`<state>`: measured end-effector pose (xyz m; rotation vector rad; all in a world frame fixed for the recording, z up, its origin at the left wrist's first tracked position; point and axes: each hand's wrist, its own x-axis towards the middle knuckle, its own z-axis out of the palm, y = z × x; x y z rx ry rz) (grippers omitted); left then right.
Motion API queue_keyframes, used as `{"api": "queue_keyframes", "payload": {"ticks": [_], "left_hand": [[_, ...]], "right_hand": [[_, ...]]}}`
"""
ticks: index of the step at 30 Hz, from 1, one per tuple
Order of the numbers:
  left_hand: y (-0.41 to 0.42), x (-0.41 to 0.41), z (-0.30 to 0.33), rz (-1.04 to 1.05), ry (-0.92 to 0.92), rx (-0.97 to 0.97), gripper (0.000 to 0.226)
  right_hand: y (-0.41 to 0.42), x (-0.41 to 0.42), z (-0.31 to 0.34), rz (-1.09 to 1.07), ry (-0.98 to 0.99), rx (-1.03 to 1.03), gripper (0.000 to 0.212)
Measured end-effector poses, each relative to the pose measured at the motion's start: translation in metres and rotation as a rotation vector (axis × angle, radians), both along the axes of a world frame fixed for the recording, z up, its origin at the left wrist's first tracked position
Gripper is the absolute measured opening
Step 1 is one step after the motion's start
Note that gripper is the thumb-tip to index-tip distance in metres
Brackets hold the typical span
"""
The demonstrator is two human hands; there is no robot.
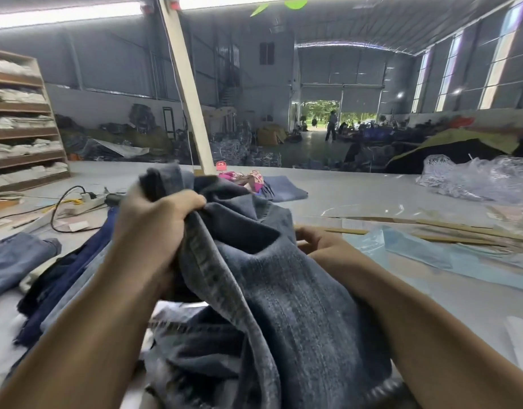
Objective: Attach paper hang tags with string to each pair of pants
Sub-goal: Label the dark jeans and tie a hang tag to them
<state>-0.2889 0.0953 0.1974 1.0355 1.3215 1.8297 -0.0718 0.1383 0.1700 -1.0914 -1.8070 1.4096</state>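
A pair of washed blue-grey jeans (287, 296) hangs bunched in front of me, lifted off the table. My left hand (154, 222) is clenched on a thick fold of the denim near its top. My right hand (319, 240) holds the cloth's right edge, its fingers partly hidden behind the fabric. No hang tag or string can be made out in either hand. Under the lifted pair lies more denim with white stitching (177, 326).
Dark navy pants (62, 278) and a folded blue pair (15, 261) lie at the left. A power strip with cable (86, 199) sits behind them. Blue plastic bags (431, 252), wooden sticks (425, 228) and crumpled clear plastic (475, 178) are at the right. A slanted wooden post (186, 90) rises ahead.
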Motion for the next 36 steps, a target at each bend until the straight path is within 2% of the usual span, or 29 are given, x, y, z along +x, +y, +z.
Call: {"api": "queue_keyframes", "payload": {"ticks": [1,3,6,8,10,12,14,16,18,19,21,22,25,26,27,28,29,30,32,33,35,36], "left_hand": [[-0.005,-0.003,0.001,0.046,0.051,0.031,0.035],[-0.014,-0.011,0.001,0.18,0.254,0.038,0.032],[-0.016,-0.013,-0.017,0.265,0.574,-0.334,0.043],[-0.012,-0.012,-0.036,0.2,0.625,-0.501,0.034],[-0.009,-0.008,-0.052,0.086,0.474,-0.479,0.02],[-0.01,-0.007,-0.058,-0.059,0.201,-0.407,0.015],[-0.014,-0.011,-0.058,-0.22,-0.136,-0.289,0.022],[-0.012,-0.015,-0.053,-0.292,-0.426,-0.147,0.029],[-0.009,-0.013,-0.051,-0.289,-0.547,-0.079,0.037],[-0.005,-0.01,-0.052,-0.272,-0.508,-0.113,0.037],[0.005,-0.007,-0.056,-0.174,-0.266,-0.296,0.028],[0.01,-0.008,-0.058,-0.109,-0.087,-0.393,0.034],[0.012,-0.014,-0.059,0.266,0.622,-0.555,0.078],[0.004,-0.012,-0.057,0.413,0.819,-0.467,0.089],[-0.006,-0.007,-0.053,0.52,0.962,-0.281,0.093],[-0.015,-0.003,-0.05,0.541,1.061,-0.073,0.092],[-0.025,0.002,-0.044,0.452,1.135,0.108,0.087],[-0.032,0.006,-0.04,0.27,1.193,0.241,0.08],[-0.043,0.016,-0.032,-0.1,1.321,0.348,0.075],[-0.045,0.019,-0.029,-0.197,1.367,0.35,0.078],[-0.045,0.028,-0.024,-0.196,1.411,0.352,0.075],[-0.047,0.033,-0.024,-0.139,1.408,0.377,0.061]], "right_hand": [[0.003,-0.005,-0.002,0.013,-0.05,0.041,0.031],[0.001,-0.013,-0.002,0.042,-0.172,0.062,0.028],[0.001,-0.016,-0.003,0.054,-0.402,0.125,0.045],[0.0,-0.015,-0.003,0.067,-0.537,0.167,0.044],[-0.003,-0.016,0.0,0.071,-0.606,0.193,0.039],[-0.013,-0.015,0.004,0.043,-0.601,0.186,0.047],[-0.023,-0.007,0.008,0.02,-0.449,-0.019,0.069],[-0.032,0.005,0.013,0.103,-0.239,-0.176,0.084],[-0.043,0.019,0.016,0.261,-0.184,-0.126,0.079],[-0.048,0.024,0.017,0.325,-0.215,-0.088,0.071],[-0.053,0.029,0.015,0.289,-0.3,-0.005,0.058],[-0.053,0.032,0.011,0.21,-0.312,0.055,0.051],[-0.051,0.039,0.005,-0.017,-0.218,0.185,0.027],[-0.051,0.041,0.004,-0.057,-0.175,0.223,0.024],[-0.051,0.043,0.004,-0.082,-0.118,0.26,0.026],[-0.051,0.044,0.005,-0.101,-0.037,0.285,0.03],[-0.051,0.046,0.006,-0.111,0.068,0.295,0.034],[-0.051,0.047,0.008,-0.106,0.183,0.293,0.036],[-0.049,0.054,0.014,-0.065,0.411,0.249,0.042],[-0.047,0.058,0.016,-0.036,0.514,0.208,0.05],[-0.045,0.067,0.017,0.004,0.63,0.141,0.063],[-0.045,0.071,0.016,0.01,0.633,0.121,0.064]]}}
